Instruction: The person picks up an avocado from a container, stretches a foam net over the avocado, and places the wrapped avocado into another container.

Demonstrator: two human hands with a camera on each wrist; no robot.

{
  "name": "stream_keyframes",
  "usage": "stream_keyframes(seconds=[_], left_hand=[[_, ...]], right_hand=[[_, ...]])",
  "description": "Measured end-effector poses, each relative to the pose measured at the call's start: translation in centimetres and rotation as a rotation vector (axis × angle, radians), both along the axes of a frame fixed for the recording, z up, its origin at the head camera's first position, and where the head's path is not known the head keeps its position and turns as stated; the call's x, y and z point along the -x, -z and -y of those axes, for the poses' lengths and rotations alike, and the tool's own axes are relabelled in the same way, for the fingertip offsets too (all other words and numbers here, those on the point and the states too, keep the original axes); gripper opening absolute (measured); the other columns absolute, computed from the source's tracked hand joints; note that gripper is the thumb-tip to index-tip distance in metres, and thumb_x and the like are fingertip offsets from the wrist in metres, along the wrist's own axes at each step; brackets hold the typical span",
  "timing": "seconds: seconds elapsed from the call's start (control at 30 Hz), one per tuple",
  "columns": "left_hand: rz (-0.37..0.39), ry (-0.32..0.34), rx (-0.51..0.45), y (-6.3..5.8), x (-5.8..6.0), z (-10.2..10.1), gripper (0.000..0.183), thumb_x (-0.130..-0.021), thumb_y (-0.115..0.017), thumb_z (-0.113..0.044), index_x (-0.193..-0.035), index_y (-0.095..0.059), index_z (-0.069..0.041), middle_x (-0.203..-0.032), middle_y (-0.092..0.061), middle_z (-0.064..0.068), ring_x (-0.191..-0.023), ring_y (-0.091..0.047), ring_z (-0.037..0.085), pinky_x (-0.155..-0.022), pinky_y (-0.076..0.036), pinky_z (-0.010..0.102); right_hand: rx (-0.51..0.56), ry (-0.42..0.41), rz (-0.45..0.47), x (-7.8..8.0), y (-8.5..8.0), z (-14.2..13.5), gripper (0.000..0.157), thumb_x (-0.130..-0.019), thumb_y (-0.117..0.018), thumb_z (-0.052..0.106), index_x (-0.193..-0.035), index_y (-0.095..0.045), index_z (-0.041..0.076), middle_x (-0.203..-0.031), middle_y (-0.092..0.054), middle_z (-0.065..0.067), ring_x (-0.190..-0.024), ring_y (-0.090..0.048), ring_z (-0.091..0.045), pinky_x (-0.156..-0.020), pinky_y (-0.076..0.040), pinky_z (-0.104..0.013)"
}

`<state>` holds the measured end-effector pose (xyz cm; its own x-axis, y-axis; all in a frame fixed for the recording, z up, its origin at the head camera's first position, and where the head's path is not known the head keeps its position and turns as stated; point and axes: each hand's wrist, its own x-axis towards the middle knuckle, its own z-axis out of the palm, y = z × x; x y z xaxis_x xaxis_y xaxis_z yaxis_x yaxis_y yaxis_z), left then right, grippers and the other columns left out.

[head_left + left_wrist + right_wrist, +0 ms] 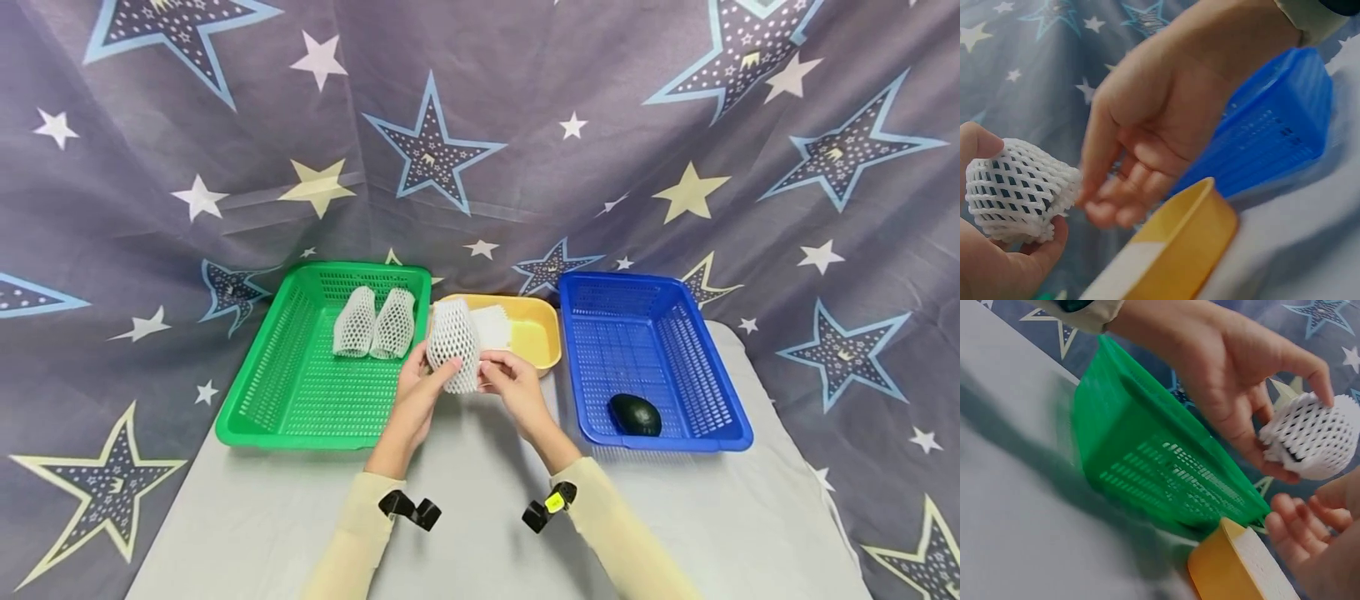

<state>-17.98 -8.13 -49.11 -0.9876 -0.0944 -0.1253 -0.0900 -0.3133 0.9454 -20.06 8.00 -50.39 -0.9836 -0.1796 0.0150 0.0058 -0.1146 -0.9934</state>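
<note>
My left hand (pixel 420 387) grips a white foam net sleeve (pixel 453 342) in front of the yellow bin, its thumb across the near side. The sleeve bulges, and something dark shows through its mesh (pixel 1007 187) and at its end in the right wrist view. Close to the sleeve's right edge is my right hand (pixel 517 392), its fingers loosely bent; in the right wrist view its fingertips (pixel 1288 519) stand just off the mesh. Two more foam-netted pieces (pixel 354 323) lie side by side in the green basket (pixel 322 408). A dark avocado (pixel 635 415) lies in the blue basket (pixel 626 350).
White folded foam nets (pixel 491 327) lie in the yellow bin (pixel 542 333), which stands between the two baskets. A pale cloth covers the table (pixel 480 500). Behind everything hangs a star-patterned curtain (pixel 510 125).
</note>
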Motion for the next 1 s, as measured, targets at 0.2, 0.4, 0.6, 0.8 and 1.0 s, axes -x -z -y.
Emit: stream_keyframes(seconds=[0.2,0.4,0.6,0.8,1.0], left_hand=[[-0.034,-0.023,-0.021,-1.3,-0.1,2.2,0.063,-0.095,-0.066,-0.007,-0.151,-0.038,-0.005,-0.148,-0.045,0.010,-0.130,-0.049,0.020,-0.097,-0.052,0.017],[-0.032,-0.056,-0.028,-2.0,-0.2,4.4,0.059,-0.098,-0.063,-0.007,-0.151,-0.038,-0.007,-0.143,-0.047,0.005,-0.127,-0.053,0.014,-0.099,-0.052,0.019],[-0.025,-0.079,-0.043,-2.2,-0.3,6.2,0.059,-0.100,-0.062,-0.008,-0.153,-0.036,-0.006,-0.144,-0.046,0.004,-0.126,-0.053,0.012,-0.100,-0.052,0.019],[-0.038,-0.079,-0.044,-2.6,-0.5,7.6,0.062,-0.102,-0.060,-0.010,-0.156,-0.030,-0.004,-0.151,-0.041,0.008,-0.129,-0.051,0.012,-0.101,-0.050,0.017],[-0.042,-0.083,-0.028,-2.9,-0.6,8.9,0.061,-0.102,-0.060,-0.012,-0.155,-0.031,-0.004,-0.149,-0.043,0.005,-0.130,-0.050,0.012,-0.101,-0.050,0.016]], right_hand=[[-0.097,-0.088,0.081,0.5,-0.4,2.5,0.026,-0.096,-0.061,0.001,-0.119,-0.065,-0.008,-0.087,-0.073,-0.006,-0.073,-0.070,-0.015,-0.074,-0.063,-0.035],[-0.200,-0.201,0.108,0.9,-1.0,4.7,0.033,-0.095,-0.061,0.003,-0.127,-0.062,-0.006,-0.109,-0.071,-0.031,-0.087,-0.076,-0.032,-0.073,-0.063,-0.036],[-0.237,-0.256,0.180,1.6,-1.0,6.6,0.046,-0.092,-0.065,0.000,-0.136,-0.053,-0.008,-0.110,-0.070,-0.031,-0.099,-0.073,-0.041,-0.083,-0.063,-0.042],[-0.247,-0.246,0.242,1.9,-0.6,8.3,0.059,-0.090,-0.068,-0.008,-0.144,-0.045,-0.012,-0.099,-0.070,-0.021,-0.077,-0.070,-0.020,-0.089,-0.060,-0.051],[-0.293,-0.215,0.273,1.4,-0.6,9.3,0.063,-0.090,-0.070,-0.008,-0.146,-0.043,-0.011,-0.084,-0.060,-0.005,-0.067,-0.061,-0.012,-0.085,-0.061,-0.050]])
